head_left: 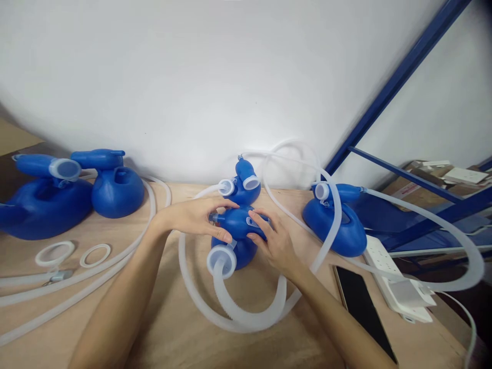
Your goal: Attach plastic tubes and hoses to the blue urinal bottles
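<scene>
A blue plastic urinal bottle [233, 221] lies on the table in front of me, between both hands. My left hand [203, 218] grips its left side, the thumb near the base of a white cap [216, 260] and the fingers by the metal clamp at the neck's end. From the right, my right hand [274, 238] holds the blue neck, with thumb and fingers around a pale tab. A translucent hose [246, 318] loops below the bottle, one end resting in the cap. Directly behind stands another blue urinal bottle [246, 190] with white caps and a hose.
More blue bottles stand at left [117, 197] and right [334, 228]. White rings [95, 255] and long hoses [77, 279] lie at left. A black phone [363, 307] and a white power strip [395, 287] are at right, near a blue metal rack [384, 133]. A white wall rises behind.
</scene>
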Demonstrator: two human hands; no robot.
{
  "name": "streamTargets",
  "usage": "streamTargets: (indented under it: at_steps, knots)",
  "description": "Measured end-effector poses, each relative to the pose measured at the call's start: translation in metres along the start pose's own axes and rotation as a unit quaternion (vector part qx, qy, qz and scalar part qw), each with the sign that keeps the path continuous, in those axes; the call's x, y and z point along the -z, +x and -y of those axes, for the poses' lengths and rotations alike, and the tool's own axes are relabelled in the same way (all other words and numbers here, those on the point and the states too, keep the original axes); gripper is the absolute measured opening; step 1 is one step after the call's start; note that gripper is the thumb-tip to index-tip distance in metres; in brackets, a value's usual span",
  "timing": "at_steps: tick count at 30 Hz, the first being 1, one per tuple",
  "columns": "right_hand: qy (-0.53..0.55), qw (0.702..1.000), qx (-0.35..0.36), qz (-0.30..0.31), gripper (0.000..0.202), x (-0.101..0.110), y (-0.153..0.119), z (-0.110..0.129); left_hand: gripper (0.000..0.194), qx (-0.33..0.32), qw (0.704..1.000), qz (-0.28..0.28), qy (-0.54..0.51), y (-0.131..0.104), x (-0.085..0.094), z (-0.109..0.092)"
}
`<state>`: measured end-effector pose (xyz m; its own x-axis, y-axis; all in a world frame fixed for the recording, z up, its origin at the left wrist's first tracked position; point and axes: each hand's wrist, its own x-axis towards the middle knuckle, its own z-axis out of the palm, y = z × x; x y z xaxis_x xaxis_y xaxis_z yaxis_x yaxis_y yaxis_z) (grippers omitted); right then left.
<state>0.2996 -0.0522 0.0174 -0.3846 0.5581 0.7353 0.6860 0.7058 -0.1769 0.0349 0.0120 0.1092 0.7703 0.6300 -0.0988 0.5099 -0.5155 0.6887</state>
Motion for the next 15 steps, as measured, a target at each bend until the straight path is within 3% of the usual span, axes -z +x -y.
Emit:
streamTargets:
  at_steps: [4,8,10,15]
  knots:
    - [0.099,0.993,-0.069,0.002,0.055,-0.001,-0.001,0.0,0.085,-0.014,0.996,-0.036,0.077,0.007,-0.008,-0.004]
    - [0.253,0.947,-0.197,0.003,0.064,0.002,0.001,-0.003,0.065,-0.051,0.986,-0.075,0.143,0.017,-0.014,-0.007]
    - [0.274,0.935,-0.22,0.045,0.07,0.009,0.005,-0.006,0.06,-0.05,0.984,-0.085,0.151,0.021,-0.015,-0.007]
    - [0.221,0.941,-0.182,0.181,0.08,0.03,0.015,-0.019,0.054,-0.038,0.973,-0.106,0.202,0.023,-0.02,-0.007]
